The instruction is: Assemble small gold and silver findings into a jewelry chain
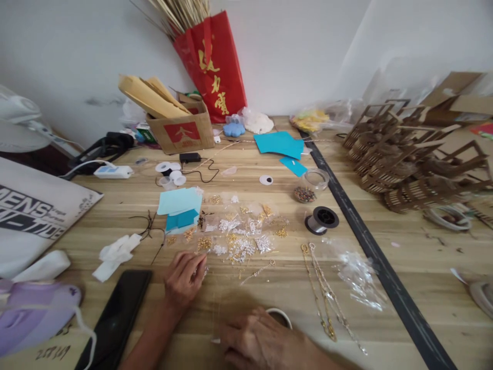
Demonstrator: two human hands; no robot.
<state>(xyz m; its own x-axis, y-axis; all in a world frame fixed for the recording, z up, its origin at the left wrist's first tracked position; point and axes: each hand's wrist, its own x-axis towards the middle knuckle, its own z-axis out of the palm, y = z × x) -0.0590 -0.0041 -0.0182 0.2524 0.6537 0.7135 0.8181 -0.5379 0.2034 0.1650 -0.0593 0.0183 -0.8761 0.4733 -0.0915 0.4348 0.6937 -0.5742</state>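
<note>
My left hand [185,280] rests on the wooden table with its fingers curled and fingertips pinched; a bit of silvery stuff shows by them, too small to name. Beyond it lie small bags and piles of gold beads [204,243] and silver beads [242,250]. My right hand [254,336] is closed low in the view, and a small white tip [215,340] sticks out beside its fingers. What it grips is hidden. Behind that hand shows a round white rim [284,314]. A short silver chain [257,272] lies between the hands.
To the right are gold and silver chains [327,298], clear plastic bags [358,277], a wire spool [322,221] and a bead jar [305,194]. Brown woven baskets [416,164] stand beyond a black strip [370,252]. A black phone [117,313] lies left, blue cards [179,205] further back.
</note>
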